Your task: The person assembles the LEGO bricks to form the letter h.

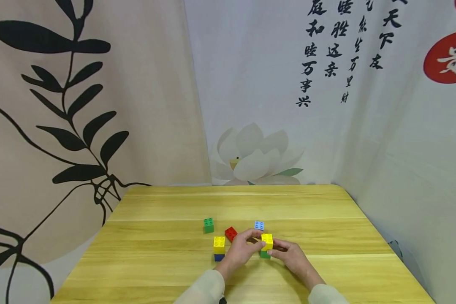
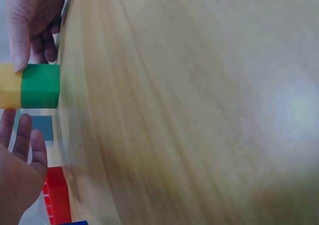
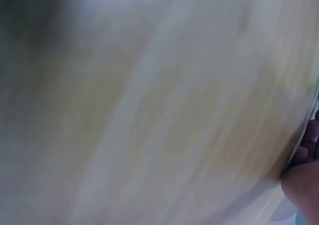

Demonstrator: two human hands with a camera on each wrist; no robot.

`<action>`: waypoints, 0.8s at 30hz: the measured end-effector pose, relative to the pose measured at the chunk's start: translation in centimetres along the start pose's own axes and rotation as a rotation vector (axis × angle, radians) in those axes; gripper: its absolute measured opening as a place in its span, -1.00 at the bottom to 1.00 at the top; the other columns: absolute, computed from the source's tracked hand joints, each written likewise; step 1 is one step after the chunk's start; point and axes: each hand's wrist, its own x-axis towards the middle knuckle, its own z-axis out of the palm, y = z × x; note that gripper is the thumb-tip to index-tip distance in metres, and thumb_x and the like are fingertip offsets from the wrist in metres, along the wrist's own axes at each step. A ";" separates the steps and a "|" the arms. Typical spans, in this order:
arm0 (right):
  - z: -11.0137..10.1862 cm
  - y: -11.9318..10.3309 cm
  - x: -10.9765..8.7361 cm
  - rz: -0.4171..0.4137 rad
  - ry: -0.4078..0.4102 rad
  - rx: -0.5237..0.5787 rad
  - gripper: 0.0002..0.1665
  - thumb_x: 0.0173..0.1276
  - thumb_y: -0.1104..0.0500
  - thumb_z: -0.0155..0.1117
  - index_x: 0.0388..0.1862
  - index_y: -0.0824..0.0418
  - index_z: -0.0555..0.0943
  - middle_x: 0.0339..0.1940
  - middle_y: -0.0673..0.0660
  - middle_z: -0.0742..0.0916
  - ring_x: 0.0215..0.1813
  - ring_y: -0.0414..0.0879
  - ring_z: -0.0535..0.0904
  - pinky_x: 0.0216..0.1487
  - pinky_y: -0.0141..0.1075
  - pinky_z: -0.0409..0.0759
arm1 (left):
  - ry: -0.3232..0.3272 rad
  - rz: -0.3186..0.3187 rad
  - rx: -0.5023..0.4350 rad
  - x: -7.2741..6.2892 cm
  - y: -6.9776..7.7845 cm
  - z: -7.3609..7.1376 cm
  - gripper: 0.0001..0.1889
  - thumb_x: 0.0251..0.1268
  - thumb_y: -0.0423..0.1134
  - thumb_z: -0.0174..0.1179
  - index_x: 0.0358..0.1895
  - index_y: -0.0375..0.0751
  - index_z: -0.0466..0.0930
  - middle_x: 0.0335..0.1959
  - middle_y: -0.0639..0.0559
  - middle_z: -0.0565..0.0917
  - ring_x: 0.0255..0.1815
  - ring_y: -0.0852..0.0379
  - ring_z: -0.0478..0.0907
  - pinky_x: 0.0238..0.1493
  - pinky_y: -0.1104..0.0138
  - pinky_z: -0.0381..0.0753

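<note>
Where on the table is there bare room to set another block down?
Free: the table left of the yellow-and-blue stack, right of the right hand, and behind the lone green block and light blue block. Crowded: the middle, where the red block, left hand and yellow-and-green stack sit close together.

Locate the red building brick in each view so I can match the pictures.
Head: lower middle; the red building brick lies on the table by the left hand, between it and the yellow-on-navy stack.
Left wrist: at the lower left edge of the picture, right of the left hand, its studs facing left.
Right wrist: not visible.
Shared landmark: the wood-grain tabletop, in all three views.
</note>
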 end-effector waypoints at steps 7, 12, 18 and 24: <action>0.1 0.0 0.2 0.005 -0.016 0.017 -0.27 0.27 -0.01 0.45 0.29 0.37 0.51 0.14 0.29 0.67 0.17 0.17 0.58 0.14 -0.02 0.56 | 0.000 -0.016 -0.010 0.0 -0.3 0.1 -0.73 0.34 -0.11 0.31 0.07 0.06 0.63 -0.04 0.20 0.60 -0.05 0.12 0.52 -0.15 0.27 0.61; 0.1 -0.2 0.1 0.002 -0.021 0.022 -0.30 0.28 0.01 0.45 0.29 0.36 0.52 0.13 0.28 0.68 0.17 0.16 0.58 0.15 -0.01 0.56 | 0.003 -0.013 -0.013 0.0 -0.4 0.1 -0.76 0.34 -0.10 0.31 0.04 0.10 0.63 -0.05 0.19 0.60 -0.06 0.12 0.52 -0.15 0.26 0.61; 0.1 -0.2 0.2 0.002 -0.014 0.013 -0.33 0.27 0.04 0.45 0.27 0.35 0.55 0.11 0.26 0.69 0.14 0.13 0.60 0.13 -0.03 0.57 | 0.000 -0.024 -0.024 0.2 -0.6 0.1 -0.76 0.33 -0.10 0.32 0.03 0.12 0.63 -0.08 0.20 0.60 -0.08 0.13 0.51 -0.16 0.26 0.60; 0.2 0.0 0.1 -0.002 -0.012 0.008 -0.34 0.25 0.07 0.47 0.25 0.37 0.56 0.06 0.26 0.71 0.08 0.10 0.62 0.09 -0.06 0.59 | 0.009 -0.028 -0.016 0.0 -0.7 0.3 -0.76 0.32 -0.10 0.32 0.03 0.14 0.64 -0.09 0.21 0.60 -0.10 0.15 0.51 -0.18 0.28 0.58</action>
